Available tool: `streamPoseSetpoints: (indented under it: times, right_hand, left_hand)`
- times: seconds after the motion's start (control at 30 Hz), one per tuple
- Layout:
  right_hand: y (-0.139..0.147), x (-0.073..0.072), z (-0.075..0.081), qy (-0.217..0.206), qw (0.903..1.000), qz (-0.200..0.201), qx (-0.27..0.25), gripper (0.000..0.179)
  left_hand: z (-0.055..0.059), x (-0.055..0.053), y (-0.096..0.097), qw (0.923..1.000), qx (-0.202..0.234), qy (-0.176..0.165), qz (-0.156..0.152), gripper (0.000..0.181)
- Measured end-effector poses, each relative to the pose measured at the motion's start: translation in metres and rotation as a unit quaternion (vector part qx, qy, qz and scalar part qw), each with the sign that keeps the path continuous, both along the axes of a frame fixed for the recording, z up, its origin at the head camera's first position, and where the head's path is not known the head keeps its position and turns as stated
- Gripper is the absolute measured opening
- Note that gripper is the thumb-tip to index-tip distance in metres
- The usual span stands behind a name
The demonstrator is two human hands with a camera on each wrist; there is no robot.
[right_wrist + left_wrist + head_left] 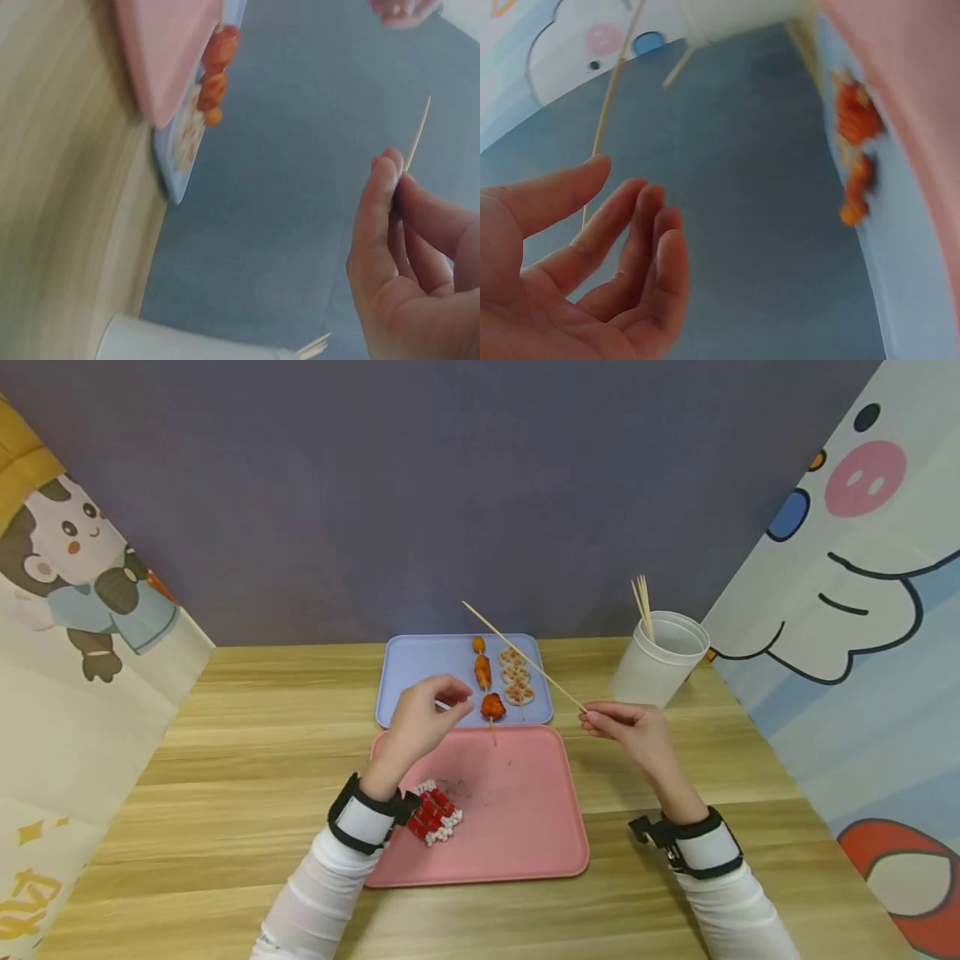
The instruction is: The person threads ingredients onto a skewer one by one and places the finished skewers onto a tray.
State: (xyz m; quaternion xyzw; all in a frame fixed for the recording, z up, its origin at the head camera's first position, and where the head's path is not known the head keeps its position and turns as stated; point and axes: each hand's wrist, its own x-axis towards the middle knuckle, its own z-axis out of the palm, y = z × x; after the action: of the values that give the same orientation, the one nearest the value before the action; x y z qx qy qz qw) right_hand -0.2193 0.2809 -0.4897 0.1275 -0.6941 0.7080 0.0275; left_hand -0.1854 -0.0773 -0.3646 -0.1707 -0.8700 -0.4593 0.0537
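Note:
My right hand point(633, 731) pinches a thin bamboo skewer point(517, 650) near one end, between thumb and fingertips. The skewer slants up to the left above the blue tray point(431, 652). Left of it, my left hand point(431, 714) hovers over the trays' meeting edges with loosely bent fingers. In the left wrist view, thumb and fingertips of the left hand point(600, 262) stand apart with nothing between them. Red pieces with white ends point(435, 814) lie side by side on the pink tray point(517, 835), below the left wrist, which partly hides them.
On the blue tray lie a skewer of orange-brown food pieces point(483, 672) and one of pale, flower-shaped slices point(516, 677). A white bucket point(652, 668) at the right holds several bamboo skewers point(642, 606). A grey wall point(450, 502) stands behind the wooden table point(255, 752).

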Motion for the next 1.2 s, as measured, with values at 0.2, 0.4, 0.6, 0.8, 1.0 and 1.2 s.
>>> streamPoseSetpoints:
  times: [0.2, 0.4, 0.6, 0.8, 1.0, 1.2]
  right_hand:
    - [0.021, -0.002, -0.011, -0.007, 0.9983, -0.048, 0.032, 0.029]
    - [0.034, -0.003, -0.018, -0.025, 0.9931, -0.096, 0.064, 0.035]
    - [0.04, -0.003, -0.019, -0.031, 0.9899, -0.114, 0.078, 0.036]
    - [0.041, 0.0, -0.017, -0.038, 0.9876, -0.126, 0.086, 0.036]
    - [0.044, 0.004, -0.014, -0.038, 0.9876, -0.133, 0.075, 0.036]
    - [0.047, 0.005, -0.015, -0.04, 0.9859, -0.141, 0.081, 0.036]
  left_hand:
    - [-0.014, 0.006, -0.024, 0.9975, -0.054, 0.042, -0.014, 0.008]
    - [-0.034, 0.002, -0.037, 0.9774, -0.15, 0.073, -0.13, 0.012]
    - [-0.054, -0.001, -0.042, 0.9247, -0.244, 0.087, -0.279, 0.016]
    - [-0.061, 0.003, -0.045, 0.8996, -0.289, 0.018, -0.327, 0.016]
    - [-0.063, 0.006, -0.044, 0.899, -0.303, 0.005, -0.316, 0.017]
    - [-0.065, 0.008, -0.043, 0.897, -0.316, 0.022, -0.308, 0.016]
